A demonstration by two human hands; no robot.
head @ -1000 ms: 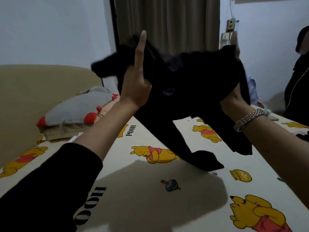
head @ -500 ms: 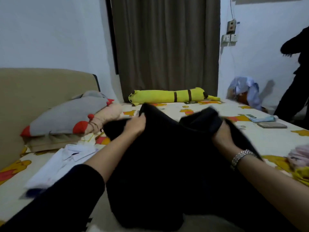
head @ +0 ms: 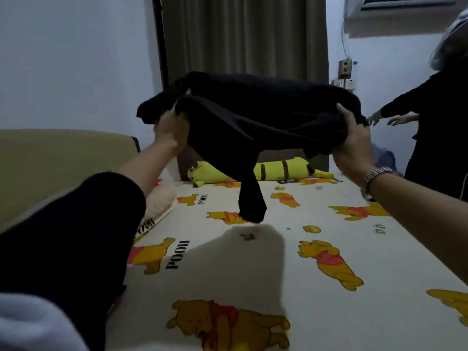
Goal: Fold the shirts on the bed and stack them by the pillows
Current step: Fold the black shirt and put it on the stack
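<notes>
A black shirt (head: 253, 115) hangs in the air above the bed, stretched between both my hands. My left hand (head: 171, 130) grips its left end, fingers curled into the cloth. My right hand (head: 352, 145), with a metal watch on the wrist, grips the right end from below. One sleeve of the shirt dangles down to just above the printed bedsheet (head: 291, 262). A pink pillow (head: 162, 201) peeks out at the left behind my left forearm.
A long yellow plush toy (head: 278, 169) lies along the far edge of the bed, in front of a brown curtain. Another person in dark clothes (head: 440, 127) stands at the right side of the bed with hands out. A beige headboard (head: 63, 158) is at the left.
Half a second ago the black shirt lay low on the bed under my hands. Both hands have lifted it high again, and the view has tilted upward.
</notes>
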